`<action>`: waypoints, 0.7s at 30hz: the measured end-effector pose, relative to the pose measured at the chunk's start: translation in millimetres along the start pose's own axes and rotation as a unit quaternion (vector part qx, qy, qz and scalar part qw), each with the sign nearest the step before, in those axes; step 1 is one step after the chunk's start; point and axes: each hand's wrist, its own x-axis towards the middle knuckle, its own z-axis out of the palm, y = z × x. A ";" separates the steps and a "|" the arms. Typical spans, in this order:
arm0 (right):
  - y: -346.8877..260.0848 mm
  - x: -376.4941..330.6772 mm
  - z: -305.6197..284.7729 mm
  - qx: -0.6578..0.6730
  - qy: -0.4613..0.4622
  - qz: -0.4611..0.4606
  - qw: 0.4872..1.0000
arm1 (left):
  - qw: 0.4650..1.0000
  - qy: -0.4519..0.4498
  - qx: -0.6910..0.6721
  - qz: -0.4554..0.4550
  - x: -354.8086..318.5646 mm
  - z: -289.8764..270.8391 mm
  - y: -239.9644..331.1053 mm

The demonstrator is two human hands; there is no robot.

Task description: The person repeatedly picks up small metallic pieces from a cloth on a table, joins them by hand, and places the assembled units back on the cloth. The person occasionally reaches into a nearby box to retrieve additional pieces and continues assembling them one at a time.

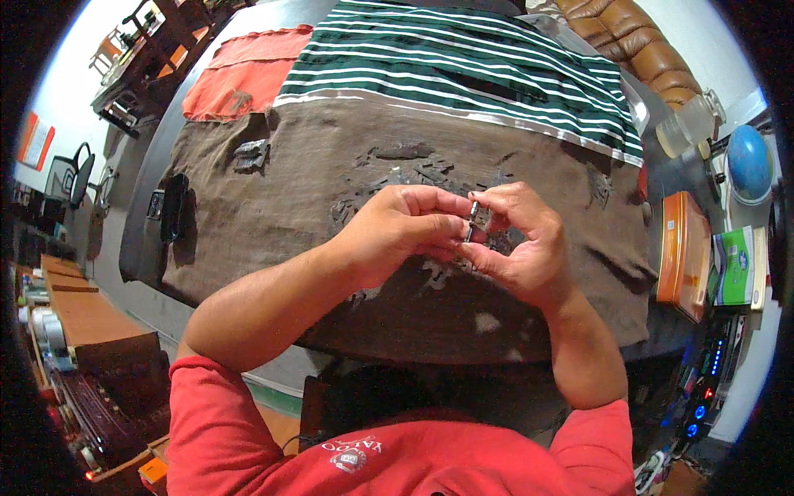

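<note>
Above the middle of the brown cloth (273, 215), my two hands meet at a small dark piece with shiny edges (473, 219), held upright; its kind I cannot make out. The left hand (405, 221) pinches it between thumb and fingers from the left. On its other side the right hand (525, 240) has its thumb at the lower end and its forefinger at the upper end, forming a ring. Below and beyond the hands, dark flakes and shards (430, 171) lie scattered on the cloth, partly hidden by my fingers.
A green-and-white striped cloth (447, 62) and a red cloth (248, 70) cover the table's far side. A black strap-like object (174, 207) lies at the left edge. To the right stand an orange box (683, 256), a clear jug (685, 128) and a green-and-white package (738, 266).
</note>
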 end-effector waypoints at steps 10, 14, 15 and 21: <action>-5.8 -0.9 3.1 -0.030 -0.016 -0.006 0.999 | 1.000 0.006 0.029 0.011 0.9 -3.0 -4.0; -3.4 -1.8 3.9 0.023 0.025 0.009 0.999 | 0.999 0.007 0.051 0.009 1.0 -4.3 -3.1; 0.7 0.4 2.5 0.031 0.043 -0.007 0.999 | 0.999 -0.003 0.036 0.021 0.9 -4.1 -3.1; 11.4 -1.4 -11.0 0.149 0.167 0.142 0.964 | 0.999 -0.003 0.039 0.021 0.9 -3.4 -2.2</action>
